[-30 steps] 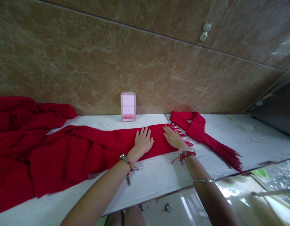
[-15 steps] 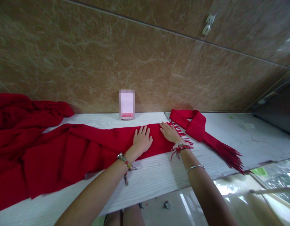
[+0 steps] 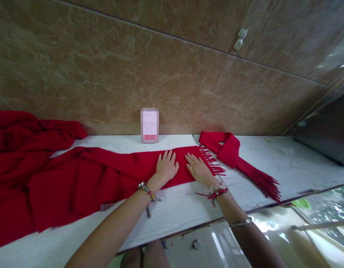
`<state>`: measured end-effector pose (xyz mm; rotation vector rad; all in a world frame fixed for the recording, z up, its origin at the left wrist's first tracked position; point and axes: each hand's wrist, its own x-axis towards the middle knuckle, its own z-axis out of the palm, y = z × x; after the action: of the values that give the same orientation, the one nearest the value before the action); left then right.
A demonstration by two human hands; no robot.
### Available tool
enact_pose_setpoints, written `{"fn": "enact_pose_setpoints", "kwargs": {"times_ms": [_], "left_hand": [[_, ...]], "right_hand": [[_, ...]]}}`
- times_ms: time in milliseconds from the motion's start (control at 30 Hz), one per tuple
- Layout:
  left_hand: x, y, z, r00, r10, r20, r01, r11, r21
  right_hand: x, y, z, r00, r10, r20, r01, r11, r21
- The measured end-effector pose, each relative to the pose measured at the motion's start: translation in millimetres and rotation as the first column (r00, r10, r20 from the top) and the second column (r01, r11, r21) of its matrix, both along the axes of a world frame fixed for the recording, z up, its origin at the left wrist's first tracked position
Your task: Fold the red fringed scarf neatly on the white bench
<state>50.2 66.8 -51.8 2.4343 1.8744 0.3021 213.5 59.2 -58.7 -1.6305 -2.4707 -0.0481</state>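
Observation:
A long red scarf (image 3: 110,171) lies across the white wood-grain table (image 3: 177,208), bunched up at the left and flat near its fringed end (image 3: 213,163). My left hand (image 3: 166,166) rests flat on the flat part, fingers spread. Just to its right, my right hand (image 3: 198,169) also lies flat on the cloth beside the fringe, fingers stretched out. Both wrists carry bead and thread bracelets.
A second red scarf (image 3: 230,152) with a fringe lies folded on the table to the right. A small pinkish card (image 3: 149,125) stands against the brown marble wall (image 3: 132,74). More red cloth (image 3: 26,130) is heaped at far left. The table's front edge (image 3: 244,212) runs below my arms.
My right hand has slid a little leftward and back along the scarf, away from the fringe and closer to my left hand. My left hand has stayed in place.

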Motion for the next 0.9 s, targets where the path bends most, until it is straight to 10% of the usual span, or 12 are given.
{"fn": "enact_pose_setpoints", "kwargs": {"times_ms": [267,567,900], "left_hand": [[-14.3,-9.0,8.1,0.997,-0.067,-0.047,0.067,0.998,-0.018],[-107.5,-23.3,35.7,0.962,-0.249,-0.114,0.247,0.969,-0.028],[-177.4,-21.2,35.0,0.933,-0.320,-0.162,0.316,0.947,-0.053]], "right_hand": [[29.2,7.5,4.4,0.975,-0.216,-0.047,0.219,0.973,0.071],[-52.7,16.2,32.2,0.963,0.245,-0.111,-0.246,0.969,0.001],[-86.3,21.0,9.9,0.913,0.386,-0.133,-0.399,0.912,-0.098]]}}
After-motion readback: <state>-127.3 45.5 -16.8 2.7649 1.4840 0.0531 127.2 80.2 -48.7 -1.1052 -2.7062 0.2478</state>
